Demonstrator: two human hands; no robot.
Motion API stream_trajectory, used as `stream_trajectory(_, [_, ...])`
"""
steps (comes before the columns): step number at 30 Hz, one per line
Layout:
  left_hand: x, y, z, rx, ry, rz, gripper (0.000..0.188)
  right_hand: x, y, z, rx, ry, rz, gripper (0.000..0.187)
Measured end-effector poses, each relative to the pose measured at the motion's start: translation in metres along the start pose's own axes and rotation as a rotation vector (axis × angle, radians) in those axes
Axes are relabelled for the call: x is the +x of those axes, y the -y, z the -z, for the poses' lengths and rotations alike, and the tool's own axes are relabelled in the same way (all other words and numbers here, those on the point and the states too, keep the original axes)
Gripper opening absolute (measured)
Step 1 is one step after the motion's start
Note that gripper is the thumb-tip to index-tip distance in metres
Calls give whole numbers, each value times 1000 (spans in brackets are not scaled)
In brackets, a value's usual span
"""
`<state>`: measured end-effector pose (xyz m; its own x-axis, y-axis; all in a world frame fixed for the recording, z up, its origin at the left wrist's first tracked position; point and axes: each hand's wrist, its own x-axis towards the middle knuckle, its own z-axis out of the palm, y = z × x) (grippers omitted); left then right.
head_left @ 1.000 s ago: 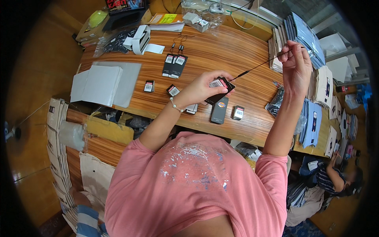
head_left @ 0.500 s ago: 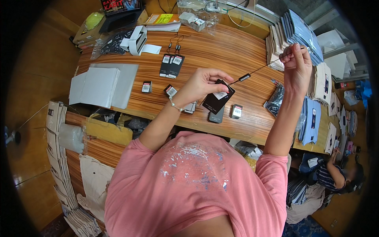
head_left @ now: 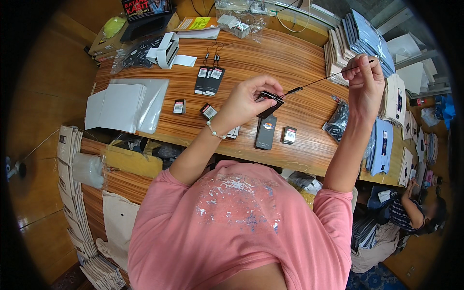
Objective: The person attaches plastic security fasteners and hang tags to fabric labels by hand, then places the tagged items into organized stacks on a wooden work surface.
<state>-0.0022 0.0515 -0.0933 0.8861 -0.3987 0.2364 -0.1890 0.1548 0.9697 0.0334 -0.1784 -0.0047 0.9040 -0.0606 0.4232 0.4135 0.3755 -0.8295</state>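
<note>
My left hand (head_left: 257,99) is closed around black hang tags (head_left: 268,103), pinched between thumb and fingers above the table. A thin black string (head_left: 324,79) with a small black toggle (head_left: 295,90) runs from them, stretched up to the right. At its far end my right hand (head_left: 363,82) pinches the string between thumb and fingertips. Below the held tags lies a stack of black tags (head_left: 265,135). To its right sits a small stack of barcode stickers (head_left: 289,135). Several strung black tags (head_left: 210,80) lie together farther left.
Small sticker stacks (head_left: 179,106) lie left of my arm. White sheets (head_left: 116,106) rest on clear plastic sleeves. A bag of black toggles (head_left: 338,123) is by my right forearm. Folded clothes (head_left: 369,38) are piled at the back right. Another person (head_left: 411,212) sits at far right.
The held tags have tilted in my left hand, from showing their faces to a more edge-on view, uncovering more of the stack below. My right hand keeps the string stretched.
</note>
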Motion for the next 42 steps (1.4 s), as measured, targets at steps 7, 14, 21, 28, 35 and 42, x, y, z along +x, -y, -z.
stream_trajectory(7, [-2,5,1,-21,9,133,26,-1,5,-3,28,-11,64,16])
stream_trajectory(14, [-2,-6,4,-171,68,176,35,-11,-26,6,-776,-12,310,19])
stream_trajectory(21, [1,-12,9,-199,165,273,41,-52,-35,-12,-162,306,-489,11])
stream_trajectory(28, [0,-17,21,-153,264,246,47,-57,-23,-24,-979,701,-160,18])
stream_trajectory(35, [-2,-27,20,171,177,224,40,-57,-19,-21,-1200,702,32,14])
stream_trajectory(42, [-1,-25,7,550,181,75,12,-52,-18,-21,-1153,731,-4,14])
